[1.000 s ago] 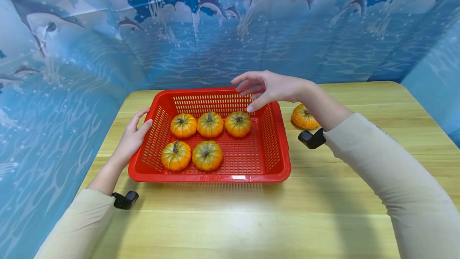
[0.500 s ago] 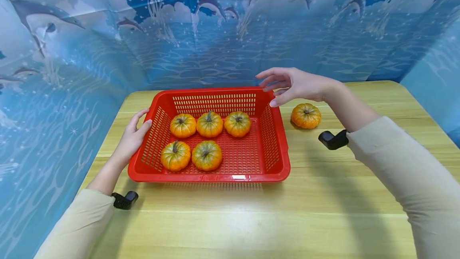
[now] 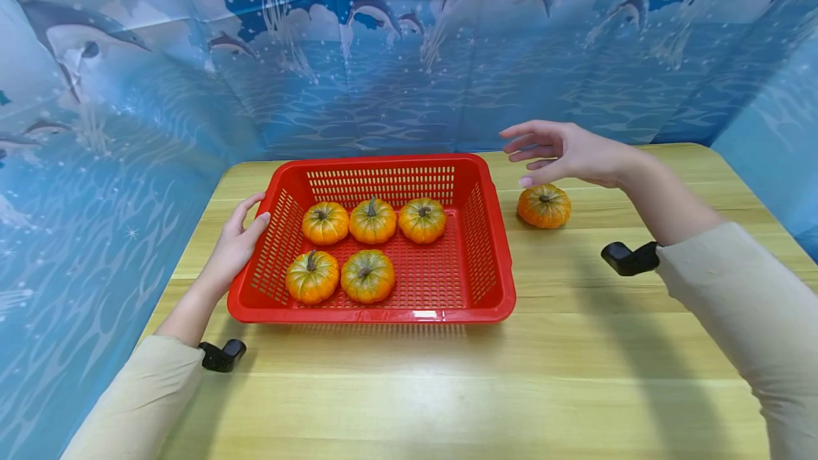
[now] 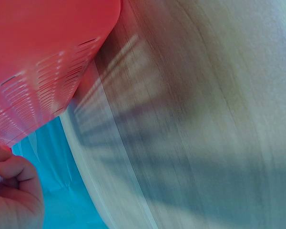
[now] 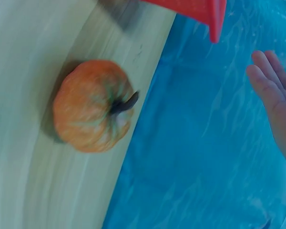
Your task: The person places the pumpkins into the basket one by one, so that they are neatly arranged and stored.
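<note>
A red plastic basket (image 3: 377, 316) with slotted walls stands on the wooden table, holding several small orange-and-green pumpkins (image 3: 367, 276) in two rows. At its left side my left hand (image 3: 233, 245) grips the rim, thumb on top; the left wrist view catches only part of that hand (image 4: 16, 191) below the basket wall. My right hand (image 3: 569, 152) hangs in the air right of the basket, fingers loosely bent and holding nothing. Just below it, a single pumpkin (image 3: 544, 209) sits on the table, its dark stem (image 5: 124, 103) plain in the right wrist view.
The light wooden table (image 3: 409, 396) extends in front of the basket and to its right. Behind and at the left hangs a blue dolphin-print cloth (image 3: 383, 84). Black wrist cameras (image 3: 629, 259) stick out from both sleeves.
My right hand has moved from above the basket's back right part to the right, over the lone pumpkin. The left hand, basket and pumpkins have stayed in place.
</note>
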`<state>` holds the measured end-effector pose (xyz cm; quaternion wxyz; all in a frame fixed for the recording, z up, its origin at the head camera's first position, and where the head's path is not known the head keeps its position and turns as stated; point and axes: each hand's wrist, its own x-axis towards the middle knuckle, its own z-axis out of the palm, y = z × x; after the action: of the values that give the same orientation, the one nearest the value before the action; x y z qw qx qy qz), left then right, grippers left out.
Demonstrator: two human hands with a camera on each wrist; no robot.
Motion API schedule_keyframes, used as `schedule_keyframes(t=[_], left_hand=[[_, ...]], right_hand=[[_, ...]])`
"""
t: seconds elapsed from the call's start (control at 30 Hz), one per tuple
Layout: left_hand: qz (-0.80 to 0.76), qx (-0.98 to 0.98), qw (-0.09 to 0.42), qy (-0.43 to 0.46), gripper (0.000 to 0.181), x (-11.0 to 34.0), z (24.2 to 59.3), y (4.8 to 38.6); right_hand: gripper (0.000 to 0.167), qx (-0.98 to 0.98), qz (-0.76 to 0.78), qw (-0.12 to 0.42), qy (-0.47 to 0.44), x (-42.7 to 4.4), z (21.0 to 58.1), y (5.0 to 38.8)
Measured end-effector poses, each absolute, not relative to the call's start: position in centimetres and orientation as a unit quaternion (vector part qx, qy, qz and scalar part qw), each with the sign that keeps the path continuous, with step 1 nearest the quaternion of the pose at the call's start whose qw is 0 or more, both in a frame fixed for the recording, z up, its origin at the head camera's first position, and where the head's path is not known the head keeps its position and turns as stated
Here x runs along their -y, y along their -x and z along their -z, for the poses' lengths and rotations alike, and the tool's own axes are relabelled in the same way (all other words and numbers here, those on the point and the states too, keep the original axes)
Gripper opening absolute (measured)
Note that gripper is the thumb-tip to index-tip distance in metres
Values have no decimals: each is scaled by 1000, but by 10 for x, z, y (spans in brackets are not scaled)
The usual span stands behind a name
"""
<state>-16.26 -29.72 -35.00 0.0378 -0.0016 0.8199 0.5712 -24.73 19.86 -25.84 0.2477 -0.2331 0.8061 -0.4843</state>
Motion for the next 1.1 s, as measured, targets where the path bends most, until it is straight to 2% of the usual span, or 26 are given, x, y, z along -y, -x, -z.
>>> schedule_keyframes(t=[0.53,1.1], left_hand=[[-565,-825,34,2,58,296,349,162],[-567,-823,34,2,59,297,351,162]], right_hand=[[62,-812,508,208,200,-254,290,242],[74,-804,554,192,98,-288,346,236]])
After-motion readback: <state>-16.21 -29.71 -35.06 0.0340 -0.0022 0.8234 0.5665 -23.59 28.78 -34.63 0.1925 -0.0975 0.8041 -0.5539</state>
